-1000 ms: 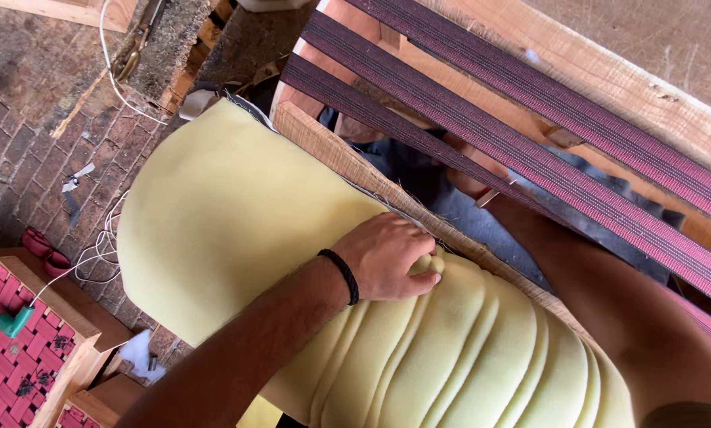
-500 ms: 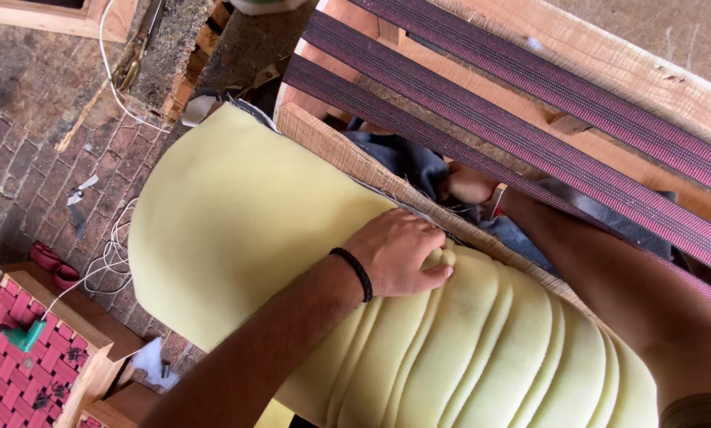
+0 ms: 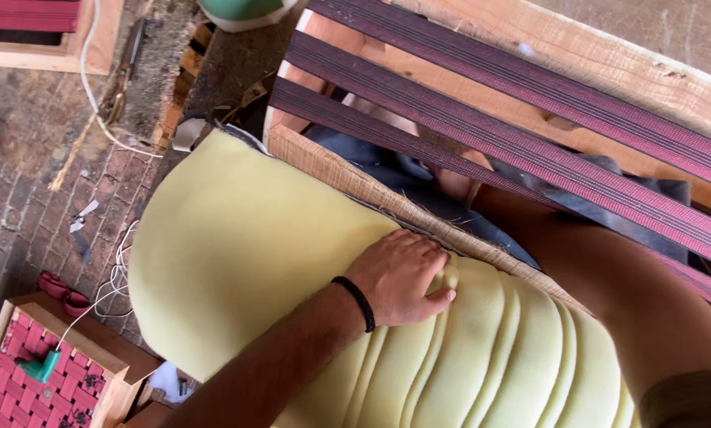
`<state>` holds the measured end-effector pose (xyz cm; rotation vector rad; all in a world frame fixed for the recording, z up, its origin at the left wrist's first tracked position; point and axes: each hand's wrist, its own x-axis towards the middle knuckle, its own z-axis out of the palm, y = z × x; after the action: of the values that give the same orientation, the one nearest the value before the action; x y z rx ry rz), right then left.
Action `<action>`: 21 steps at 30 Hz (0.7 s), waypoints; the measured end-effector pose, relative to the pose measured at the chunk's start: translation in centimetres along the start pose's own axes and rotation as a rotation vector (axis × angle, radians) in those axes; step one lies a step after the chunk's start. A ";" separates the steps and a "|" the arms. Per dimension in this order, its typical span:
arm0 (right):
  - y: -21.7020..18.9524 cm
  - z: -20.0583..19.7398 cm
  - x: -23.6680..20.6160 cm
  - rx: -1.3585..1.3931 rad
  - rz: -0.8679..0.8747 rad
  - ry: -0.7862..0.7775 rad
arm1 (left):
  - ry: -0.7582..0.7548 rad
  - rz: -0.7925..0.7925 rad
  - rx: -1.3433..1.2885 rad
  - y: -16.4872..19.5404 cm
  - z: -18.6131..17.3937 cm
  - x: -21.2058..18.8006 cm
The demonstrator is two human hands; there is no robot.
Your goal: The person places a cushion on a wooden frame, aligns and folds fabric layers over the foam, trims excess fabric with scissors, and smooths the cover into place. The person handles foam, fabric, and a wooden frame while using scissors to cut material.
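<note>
Red-webbed wooden frame (image 3: 50, 372) on brick floor at far left, small green tool on it, white cord trailing close by: trip risk. Yellow foam sheet (image 3: 237, 254) draped over burlap-covered rail (image 3: 347, 178) of wooden chair frame. Left hand (image 3: 399, 277) flat, fingers spread, pressing foam just below rail, gripping nothing. Foam to right bunched in ridges; could slide or set crooked if pressure eases. Right hand (image 3: 454, 184) behind maroon webbing straps (image 3: 530, 150), mostly hidden; grip unclear, could get pinched.
</note>
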<state>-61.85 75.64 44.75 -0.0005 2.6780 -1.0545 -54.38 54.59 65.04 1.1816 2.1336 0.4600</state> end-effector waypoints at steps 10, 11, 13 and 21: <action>1.9 0.0 2.9 0.059 0.097 0.031 | 0.081 0.046 -0.093 -0.8 -0.2 0.8; 1.9 -0.3 2.9 0.073 0.099 0.017 | 0.100 -0.010 -0.139 -1.0 0.0 0.8; 1.9 -0.3 2.8 0.129 0.091 -0.038 | 0.150 -0.042 -0.177 -1.2 0.5 0.6; 0.5 5.1 4.3 0.186 0.039 -0.596 | 0.217 -0.012 -0.221 -1.5 -0.6 0.1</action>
<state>-64.71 72.16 39.84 -0.1939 2.0367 -1.0803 -55.76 53.88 64.59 1.0322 2.2013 0.8288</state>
